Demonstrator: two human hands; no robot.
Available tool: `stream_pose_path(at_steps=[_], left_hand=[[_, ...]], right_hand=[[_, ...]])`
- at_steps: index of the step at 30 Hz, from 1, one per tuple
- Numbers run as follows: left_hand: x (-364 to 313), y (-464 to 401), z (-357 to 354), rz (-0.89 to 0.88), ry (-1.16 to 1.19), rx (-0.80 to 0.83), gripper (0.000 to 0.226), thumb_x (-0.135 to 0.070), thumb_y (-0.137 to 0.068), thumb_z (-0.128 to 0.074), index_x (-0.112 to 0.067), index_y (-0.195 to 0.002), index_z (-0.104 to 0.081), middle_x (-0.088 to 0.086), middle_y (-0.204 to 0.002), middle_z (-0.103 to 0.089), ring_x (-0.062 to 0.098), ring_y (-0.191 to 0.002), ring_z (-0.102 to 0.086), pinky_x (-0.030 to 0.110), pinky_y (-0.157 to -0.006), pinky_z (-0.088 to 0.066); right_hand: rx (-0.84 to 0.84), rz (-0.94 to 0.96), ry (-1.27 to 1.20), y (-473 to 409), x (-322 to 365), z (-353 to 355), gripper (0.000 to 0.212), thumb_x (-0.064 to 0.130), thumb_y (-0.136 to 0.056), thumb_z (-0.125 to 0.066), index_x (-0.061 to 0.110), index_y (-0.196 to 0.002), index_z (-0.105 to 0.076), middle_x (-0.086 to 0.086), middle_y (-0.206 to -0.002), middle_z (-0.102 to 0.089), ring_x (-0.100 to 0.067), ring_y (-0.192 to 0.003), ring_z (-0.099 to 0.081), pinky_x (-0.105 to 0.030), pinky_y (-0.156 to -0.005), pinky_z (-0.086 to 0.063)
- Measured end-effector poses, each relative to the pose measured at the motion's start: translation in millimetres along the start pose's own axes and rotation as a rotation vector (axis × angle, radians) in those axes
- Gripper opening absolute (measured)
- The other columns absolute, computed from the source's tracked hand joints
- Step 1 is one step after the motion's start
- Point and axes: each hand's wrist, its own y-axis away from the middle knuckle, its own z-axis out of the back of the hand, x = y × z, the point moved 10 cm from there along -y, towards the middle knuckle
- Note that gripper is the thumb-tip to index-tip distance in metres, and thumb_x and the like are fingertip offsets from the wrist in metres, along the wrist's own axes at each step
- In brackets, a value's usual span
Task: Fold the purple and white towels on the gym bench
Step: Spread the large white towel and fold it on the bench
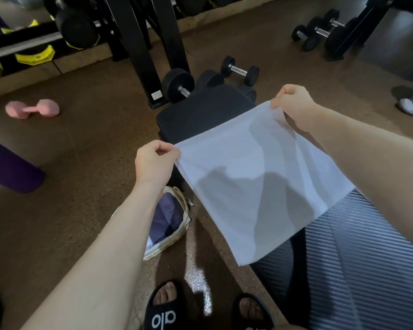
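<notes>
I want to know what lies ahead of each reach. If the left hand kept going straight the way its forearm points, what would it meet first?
Probably the black bench pad: the left hand, pinching the white towel, points up and slightly right towards it. Depth is unclear, so it might pass above the pad.

You worked in dim, warm indoor light. The white towel (255, 177) was the brightest surface and carried soft grey shadows. A small glare patch shone on the floor (198, 279) near your feet. Wide-angle distortion bent the edges, and the pink dumbbell (32, 109) looked soft.
</notes>
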Motion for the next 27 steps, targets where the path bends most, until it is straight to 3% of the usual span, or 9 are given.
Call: stream_pose_path(at_steps=[4, 7, 14, 22, 27], left_hand=[[-29, 12, 16, -0.177, -0.101, 0.028, 0.005, -0.013, -0.089, -0.074, -0.017, -0.09, -0.074, -0.003, -0.091, -0.071, 0.01, -0.085, -0.063, 0.024, -0.073, -0.05], [-54, 34, 27, -0.341, -0.206, 0.055, 0.011, -0.011, -0.091, -0.071, -0.021, -0.095, -0.075, -0.009, -0.091, -0.071, 0.008, -0.087, -0.064, 0.023, -0.075, -0.051], [-109, 102, 59, -0.577, -0.274, 0.04, 0.024, -0.003, -0.091, -0.064, -0.02, -0.098, -0.079, -0.003, -0.099, -0.073, 0.013, -0.096, -0.065, 0.032, -0.089, -0.055], [-148, 161, 103, -0.626, -0.153, 0.155, 0.014, -0.015, -0.093, -0.067, -0.022, -0.095, -0.079, -0.006, -0.098, -0.074, 0.007, -0.098, -0.066, 0.017, -0.081, -0.047], [-164, 186, 118, -0.714, -0.268, 0.191, 0.012, -0.019, -0.095, -0.067, -0.022, -0.098, -0.079, -0.005, -0.098, -0.073, 0.009, -0.097, -0.067, 0.023, -0.082, -0.049]], right_hand=[[0.031, 0.188, 0.119, 25, 33, 22, 0.024, 0.0, -0.078, -0.065, 0.017, -0.068, -0.053, -0.003, -0.076, -0.059, -0.02, -0.076, -0.057, -0.032, -0.069, -0.051], [0.08, 0.312, 0.208, 56, 55, 40, 0.019, -0.002, -0.075, -0.063, 0.018, -0.074, -0.063, -0.01, -0.09, -0.069, -0.03, -0.089, -0.066, -0.043, -0.08, -0.057], [0.12, 0.456, 0.467, 136, 78, 88, 0.014, 0.006, -0.084, -0.065, 0.02, -0.086, -0.069, -0.001, -0.088, -0.066, -0.022, -0.087, -0.061, -0.032, -0.075, -0.048], [0.061, 0.462, 0.361, 216, 83, 149, 0.008, 0.013, -0.082, -0.075, 0.019, -0.088, -0.075, 0.0, -0.09, -0.071, -0.016, -0.089, -0.066, -0.029, -0.081, -0.05], [0.088, 0.464, 0.352, 252, 83, 171, 0.005, 0.017, -0.083, -0.077, 0.02, -0.088, -0.078, 0.002, -0.092, -0.073, -0.012, -0.091, -0.067, -0.031, -0.088, -0.052]])
